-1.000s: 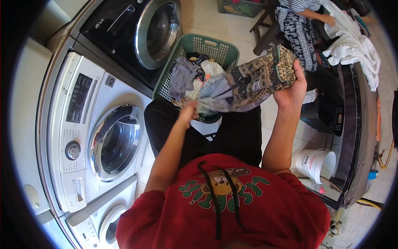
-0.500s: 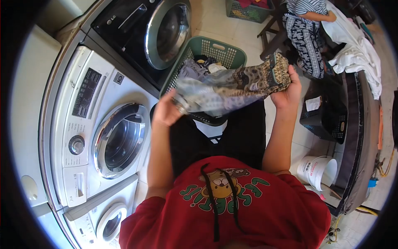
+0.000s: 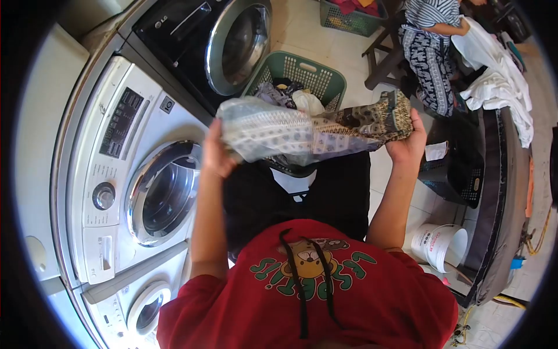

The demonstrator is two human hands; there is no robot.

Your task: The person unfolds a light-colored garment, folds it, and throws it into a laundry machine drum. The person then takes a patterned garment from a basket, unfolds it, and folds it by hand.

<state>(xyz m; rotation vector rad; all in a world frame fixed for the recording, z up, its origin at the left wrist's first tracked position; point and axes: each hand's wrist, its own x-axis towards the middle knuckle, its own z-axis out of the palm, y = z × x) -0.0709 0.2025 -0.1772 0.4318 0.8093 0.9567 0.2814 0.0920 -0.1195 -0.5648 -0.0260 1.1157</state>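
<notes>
A patterned garment with a gathered, elastic-looking end is stretched sideways between my hands, above my lap. My left hand is closed on its pale grey end. The gathered brown-and-black end is gripped by my right hand, thumb along its edge. I cannot tell the exact kind of garment. Just beyond it stands a green laundry basket holding crumpled clothes, partly hidden behind the cloth.
Left of me are a white front-loading washing machine and a black one. At right are a dark basket and a white bucket. Another person handles a white cloth beside a wooden stool.
My hands have moved farther apart, the left one outward to the left. The garment is stretched wider and lies more level, showing more of its pale dotted side.
</notes>
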